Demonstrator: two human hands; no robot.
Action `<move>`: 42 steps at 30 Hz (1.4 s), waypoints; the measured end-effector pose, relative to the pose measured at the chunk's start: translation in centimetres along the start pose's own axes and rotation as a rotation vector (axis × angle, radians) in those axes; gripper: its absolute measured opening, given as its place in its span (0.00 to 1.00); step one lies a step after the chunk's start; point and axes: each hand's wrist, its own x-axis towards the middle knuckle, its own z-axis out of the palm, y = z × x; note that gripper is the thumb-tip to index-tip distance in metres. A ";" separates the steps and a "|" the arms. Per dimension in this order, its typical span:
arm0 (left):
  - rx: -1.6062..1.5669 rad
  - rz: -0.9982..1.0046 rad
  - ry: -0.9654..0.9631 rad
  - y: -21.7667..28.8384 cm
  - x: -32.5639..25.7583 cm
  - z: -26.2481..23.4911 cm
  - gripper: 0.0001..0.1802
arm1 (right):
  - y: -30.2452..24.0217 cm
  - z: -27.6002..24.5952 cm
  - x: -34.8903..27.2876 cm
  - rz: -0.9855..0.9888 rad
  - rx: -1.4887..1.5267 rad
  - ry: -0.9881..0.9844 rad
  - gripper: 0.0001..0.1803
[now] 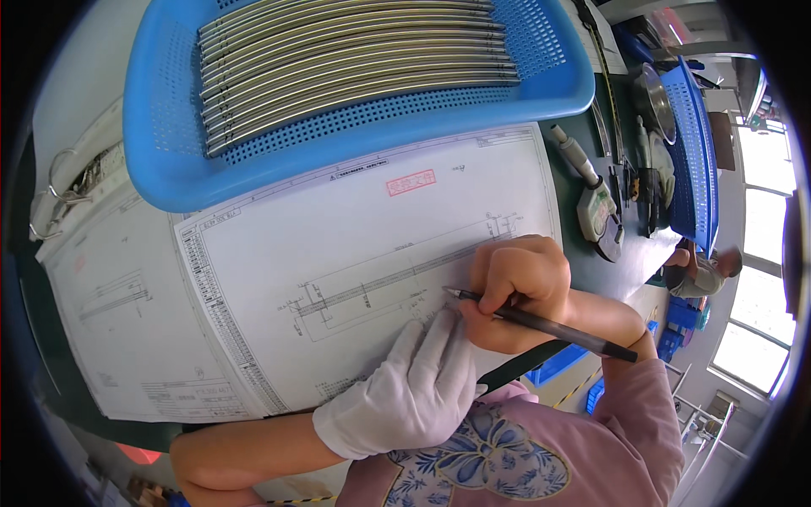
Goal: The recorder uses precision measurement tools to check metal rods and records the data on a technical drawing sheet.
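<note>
Right hand (pixel 519 291) is gripping a black pen (pixel 557 325) over the drawing (pixel 279 245) | gloved left hand (pixel 414 397) is resting on its near edge, fingers extended | metal rods (pixel 355 68) are lying in a blue basket (pixel 152 144) beyond it | writing is apparently happening, done and remaining parts unclear

Print covers a white drawing sheet (pixel 287 228) at the centre. At 12 o'clock on it is a red stamp (pixel 410 182), one row of characters in a rectangular frame. Towards 11 o'clock, a warning triangle (pixel 333 177) precedes small dark print. Tiny dimension figures surround the bar drawing (pixel 414 270) mid-sheet. A dense printed table (pixel 228 304) runs down the sheet's edge, between 8 and 9 o'clock. At 8 o'clock, a second sheet (pixel 118 355) bears a printed title block (pixel 186 393).
</note>
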 end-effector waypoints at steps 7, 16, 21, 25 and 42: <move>-0.022 -0.052 0.050 0.3 0.1 0.1 0.10 | 0.0 -0.1 0.3 0.012 0.039 -0.005 0.15; -0.023 -0.046 0.028 0.2 0.1 0.0 0.14 | 0.0 0.1 0.2 -0.014 0.015 -0.004 0.15; -0.038 -0.052 0.024 0.1 0.1 0.0 0.17 | -0.2 0.1 0.2 -0.005 0.003 -0.014 0.15; -0.071 -0.062 0.008 0.1 0.1 -0.2 0.18 | -0.1 0.0 0.2 0.002 0.003 -0.004 0.14; -0.101 -0.084 0.014 0.0 0.1 0.0 0.18 | 0.3 -0.4 -0.1 -0.012 0.013 0.003 0.15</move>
